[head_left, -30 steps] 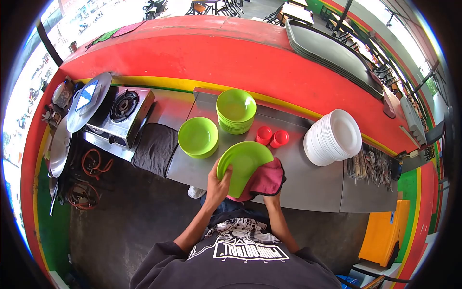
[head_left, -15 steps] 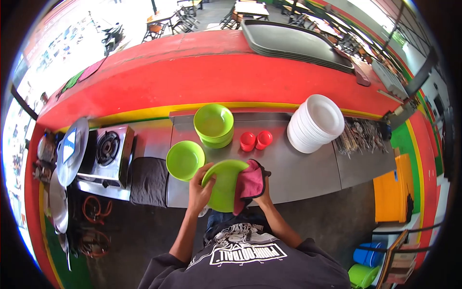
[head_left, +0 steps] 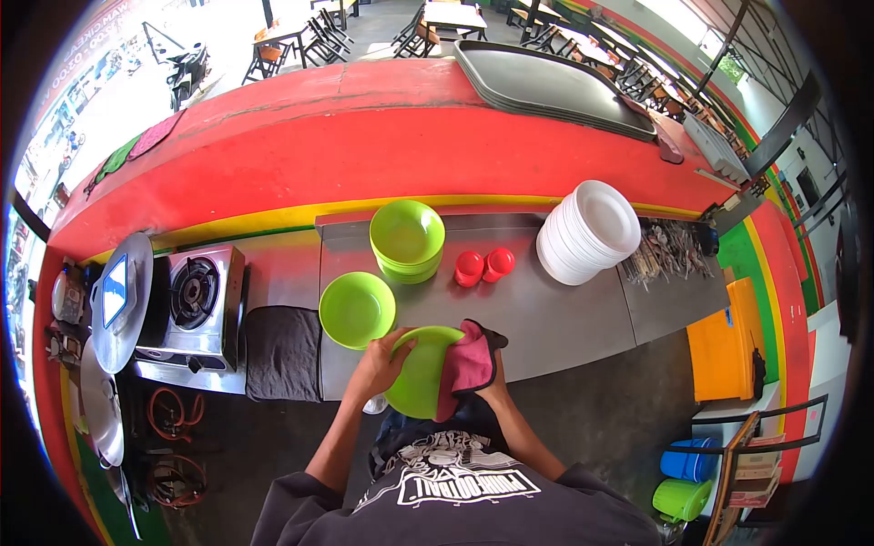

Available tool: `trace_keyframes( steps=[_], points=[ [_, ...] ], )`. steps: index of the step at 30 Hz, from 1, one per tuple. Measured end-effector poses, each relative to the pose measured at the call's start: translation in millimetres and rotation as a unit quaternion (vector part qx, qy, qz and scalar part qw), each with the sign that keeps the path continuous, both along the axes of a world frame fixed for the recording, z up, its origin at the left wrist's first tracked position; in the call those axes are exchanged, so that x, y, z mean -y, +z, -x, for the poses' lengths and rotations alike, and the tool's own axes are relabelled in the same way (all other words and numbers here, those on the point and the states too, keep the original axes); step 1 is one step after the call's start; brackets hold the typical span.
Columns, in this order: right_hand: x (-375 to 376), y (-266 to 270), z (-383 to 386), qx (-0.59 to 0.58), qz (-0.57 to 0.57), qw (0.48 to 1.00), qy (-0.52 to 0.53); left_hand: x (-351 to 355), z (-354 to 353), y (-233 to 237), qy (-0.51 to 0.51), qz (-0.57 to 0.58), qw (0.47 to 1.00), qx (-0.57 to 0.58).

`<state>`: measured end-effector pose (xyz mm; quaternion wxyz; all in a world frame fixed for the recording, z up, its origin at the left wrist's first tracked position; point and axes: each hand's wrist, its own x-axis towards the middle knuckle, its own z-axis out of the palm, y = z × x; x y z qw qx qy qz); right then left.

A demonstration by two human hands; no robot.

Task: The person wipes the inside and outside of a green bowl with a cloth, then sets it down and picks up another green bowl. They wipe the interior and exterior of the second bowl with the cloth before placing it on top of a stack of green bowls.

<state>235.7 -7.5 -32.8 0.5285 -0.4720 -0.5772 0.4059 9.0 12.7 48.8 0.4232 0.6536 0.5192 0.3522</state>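
A green bowl [head_left: 421,382] is tilted up in front of my body, just off the counter's near edge. My left hand [head_left: 384,364] grips its left rim, fingers wrapped round it. A pink cloth with a dark border [head_left: 471,364] lies over the bowl's right side, held by my right hand [head_left: 494,387], whose fingers are mostly hidden behind the cloth. Just beyond the held bowl, a single green bowl [head_left: 357,310] rests on the metal counter. Behind it stands a stack of green bowls [head_left: 407,238].
On the counter [head_left: 555,332] are two red cups [head_left: 482,267], a stack of white plates [head_left: 592,232], a heap of cutlery [head_left: 667,252] and a folded dark cloth [head_left: 283,352]. A gas stove [head_left: 194,296] stands left. Trays [head_left: 555,86] lie on the red ledge [head_left: 319,141].
The held bowl and both hands have moved slightly lower, towards my body. The bowl has turned a little, and the pink cloth still covers its right side. The view has shifted slightly.
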Motion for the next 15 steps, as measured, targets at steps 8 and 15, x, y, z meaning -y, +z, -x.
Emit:
trace_keyframes(
  steps=[8,15],
  points=[
    [-25,-19,-4,0.148,-0.081,0.985,0.019,-6,4,11,0.003,-0.023,1.000,-0.008],
    [-23,-22,-9,0.133,-0.093,0.987,-0.004,-5,-13,-23,0.222,-0.033,0.964,0.144]
  ],
)
